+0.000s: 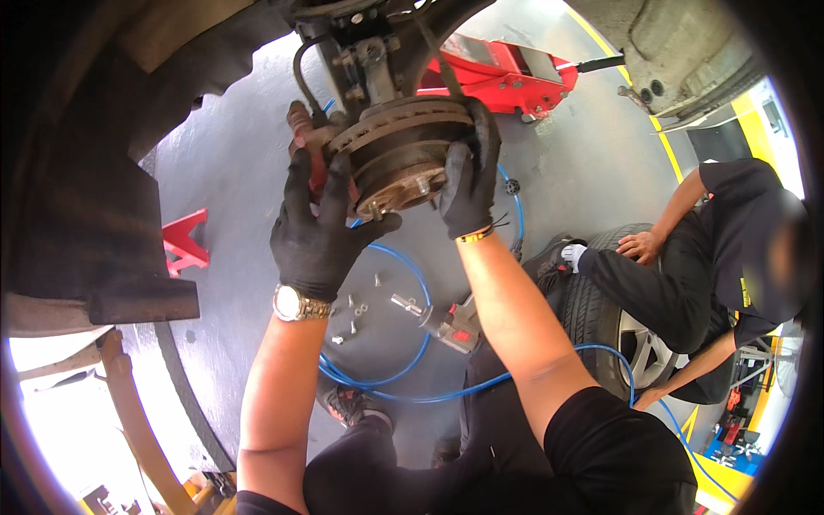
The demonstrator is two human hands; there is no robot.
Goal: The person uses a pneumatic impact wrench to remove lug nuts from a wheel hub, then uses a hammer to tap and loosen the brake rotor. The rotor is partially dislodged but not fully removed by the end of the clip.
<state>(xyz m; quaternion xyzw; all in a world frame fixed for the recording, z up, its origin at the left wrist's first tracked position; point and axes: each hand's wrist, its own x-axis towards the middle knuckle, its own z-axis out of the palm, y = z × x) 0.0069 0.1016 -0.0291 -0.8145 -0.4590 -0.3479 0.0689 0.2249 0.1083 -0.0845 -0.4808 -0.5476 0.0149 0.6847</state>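
Observation:
A rusty brake disc point(401, 142) with wheel studs on its hub sits below a suspension strut point(371, 64). My right hand point(470, 176), in a black glove, grips the disc's right edge with fingers behind and thumb in front. At the disc's left is a red brake caliper point(318, 167). My left hand point(322, 227), also black-gloved, is at the caliper with its fingers spread upward and its thumb stretched under the hub. Whether its fingertips touch the caliper or disc I cannot tell.
An impact wrench point(451, 328), a blue air hose point(403, 378) and loose lug bolts point(353, 327) lie on the grey floor below. A red floor jack point(515, 73) stands beyond, a red jack stand point(184, 240) at left. A co-worker point(730, 275) sits at right by a wheel point(592, 296).

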